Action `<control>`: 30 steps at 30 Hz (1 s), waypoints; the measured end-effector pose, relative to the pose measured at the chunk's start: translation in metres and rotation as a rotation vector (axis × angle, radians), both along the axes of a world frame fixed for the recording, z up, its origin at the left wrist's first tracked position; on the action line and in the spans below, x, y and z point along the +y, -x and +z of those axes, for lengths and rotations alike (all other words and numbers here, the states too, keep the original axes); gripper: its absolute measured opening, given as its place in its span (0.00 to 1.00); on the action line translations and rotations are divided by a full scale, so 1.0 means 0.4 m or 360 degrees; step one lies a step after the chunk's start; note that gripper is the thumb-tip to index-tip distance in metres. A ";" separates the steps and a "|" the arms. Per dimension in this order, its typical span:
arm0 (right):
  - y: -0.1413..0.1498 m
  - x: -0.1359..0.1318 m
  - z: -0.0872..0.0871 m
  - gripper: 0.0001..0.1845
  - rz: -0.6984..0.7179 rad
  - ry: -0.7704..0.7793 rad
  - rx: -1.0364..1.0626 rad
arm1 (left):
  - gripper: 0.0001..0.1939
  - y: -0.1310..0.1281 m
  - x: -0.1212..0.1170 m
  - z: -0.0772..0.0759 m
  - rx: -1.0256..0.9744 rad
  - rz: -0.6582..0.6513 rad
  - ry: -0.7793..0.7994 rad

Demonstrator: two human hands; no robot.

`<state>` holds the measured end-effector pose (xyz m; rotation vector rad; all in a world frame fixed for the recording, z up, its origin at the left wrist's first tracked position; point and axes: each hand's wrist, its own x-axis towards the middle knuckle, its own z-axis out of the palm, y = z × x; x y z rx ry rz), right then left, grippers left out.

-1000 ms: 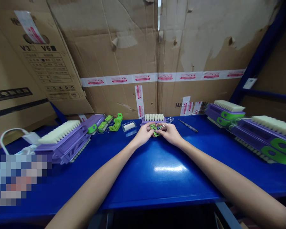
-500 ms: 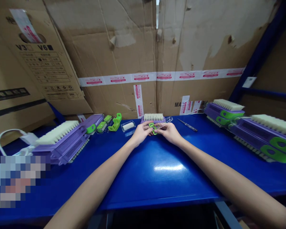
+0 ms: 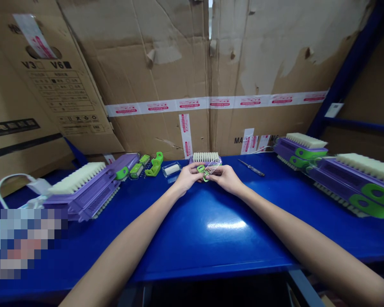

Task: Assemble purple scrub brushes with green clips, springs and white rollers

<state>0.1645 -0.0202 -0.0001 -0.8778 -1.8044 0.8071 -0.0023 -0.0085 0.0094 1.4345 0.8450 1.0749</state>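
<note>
At the blue tabletop's (image 3: 211,247) twelve o'clock sits a brush (image 3: 205,157). Just short of it, the left hand (image 3: 187,179) grips a green piece (image 3: 200,169); the right hand (image 3: 228,177) seems to pinch a wire coil (image 3: 215,165) against it, leaning toward one o'clock. The piece looks light, stiff, best held by its edges; the coil, springy.

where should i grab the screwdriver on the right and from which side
I'd take the handle, the thicker end, from above and the near right side, with the right hand once that is free. The screwdriver lies slanted on the table, handle nearer the person, thin shaft pointing away to the left.
</note>
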 end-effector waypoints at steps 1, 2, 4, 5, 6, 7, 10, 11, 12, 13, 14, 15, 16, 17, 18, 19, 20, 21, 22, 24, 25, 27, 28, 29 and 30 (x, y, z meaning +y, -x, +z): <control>0.000 0.000 0.002 0.12 -0.0065 -0.0062 -0.0062 | 0.24 -0.001 0.001 0.000 0.0005 0.0018 -0.0002; 0.000 0.000 0.003 0.11 -0.0140 -0.0136 -0.0131 | 0.24 -0.002 0.002 0.000 0.0011 0.0039 -0.0006; 0.000 0.002 0.002 0.12 -0.0281 -0.0301 -0.0262 | 0.24 -0.005 0.002 0.002 0.0035 0.0094 -0.0029; 0.000 0.003 -0.001 0.14 -0.0339 -0.0382 -0.0305 | 0.24 -0.007 0.001 0.002 0.0052 0.0126 -0.0048; 0.000 0.005 -0.004 0.15 -0.0378 -0.0457 -0.0331 | 0.24 -0.009 0.000 0.003 0.0069 0.0154 -0.0074; 0.000 0.006 -0.007 0.16 -0.0405 -0.0520 -0.0343 | 0.24 -0.011 -0.001 0.003 0.0083 0.0174 -0.0101; -0.002 0.009 -0.015 0.13 -0.0437 -0.0613 -0.0311 | 0.24 -0.013 -0.005 0.003 0.0096 0.0184 -0.0162; -0.003 0.009 -0.015 0.11 -0.0424 -0.0611 -0.0286 | 0.24 -0.012 -0.005 0.003 0.0099 0.0180 -0.0168; -0.003 0.008 -0.014 0.09 -0.0407 -0.0594 -0.0256 | 0.24 -0.011 -0.006 0.003 0.0106 0.0180 -0.0169; -0.003 0.006 -0.012 0.07 -0.0392 -0.0563 -0.0219 | 0.23 -0.009 -0.006 0.004 0.0114 0.0184 -0.0167; -0.001 0.003 -0.009 0.07 -0.0378 -0.0525 -0.0179 | 0.23 -0.008 -0.006 0.005 0.0120 0.0188 -0.0163; 0.001 0.000 -0.006 0.07 -0.0370 -0.0484 -0.0139 | 0.22 -0.006 -0.006 0.006 0.0125 0.0186 -0.0159; 0.004 -0.004 -0.003 0.06 -0.0366 -0.0449 -0.0103 | 0.21 -0.006 -0.007 0.006 0.0125 0.0174 -0.0162; 0.008 -0.008 -0.001 0.06 -0.0365 -0.0421 -0.0066 | 0.20 -0.006 -0.008 0.007 0.0119 0.0147 -0.0173; 0.012 -0.010 -0.001 0.06 -0.0361 -0.0401 -0.0034 | 0.20 -0.008 -0.010 0.007 0.0110 0.0116 -0.0183; 0.016 -0.012 -0.002 0.06 -0.0354 -0.0384 -0.0013 | 0.19 -0.010 -0.013 0.007 0.0108 0.0089 -0.0187; 0.019 -0.011 -0.005 0.06 -0.0347 -0.0369 -0.0004 | 0.18 -0.014 -0.016 0.007 0.0118 0.0073 -0.0188; 0.019 -0.009 -0.007 0.06 -0.0346 -0.0352 -0.0010 | 0.18 -0.017 -0.019 0.006 0.0142 0.0072 -0.0184; 0.018 -0.004 -0.009 0.06 -0.0353 -0.0332 -0.0038 | 0.17 -0.021 -0.020 0.005 0.0180 0.0089 -0.0176; 0.009 0.005 -0.004 0.04 -0.0388 -0.0285 -0.0141 | 0.17 -0.024 -0.020 0.003 0.0271 0.0164 -0.0156; 0.005 0.006 0.004 0.04 -0.0411 -0.0273 -0.0193 | 0.16 -0.023 -0.018 0.002 0.0307 0.0209 -0.0151; 0.006 -0.016 0.034 0.05 -0.0449 -0.0320 -0.0280 | 0.15 -0.017 -0.009 0.002 0.0339 0.0294 -0.0138; 0.015 -0.045 0.051 0.07 -0.0445 -0.0423 -0.0335 | 0.14 -0.013 -0.005 0.002 0.0336 0.0323 -0.0131; 0.033 -0.086 0.063 0.08 -0.0430 -0.0577 -0.0406 | 0.13 -0.008 0.000 0.003 0.0324 0.0341 -0.0121; 0.059 -0.139 0.068 0.09 -0.0337 -0.0729 -0.0491 | 0.12 -0.004 0.004 0.003 0.0309 0.0352 -0.0105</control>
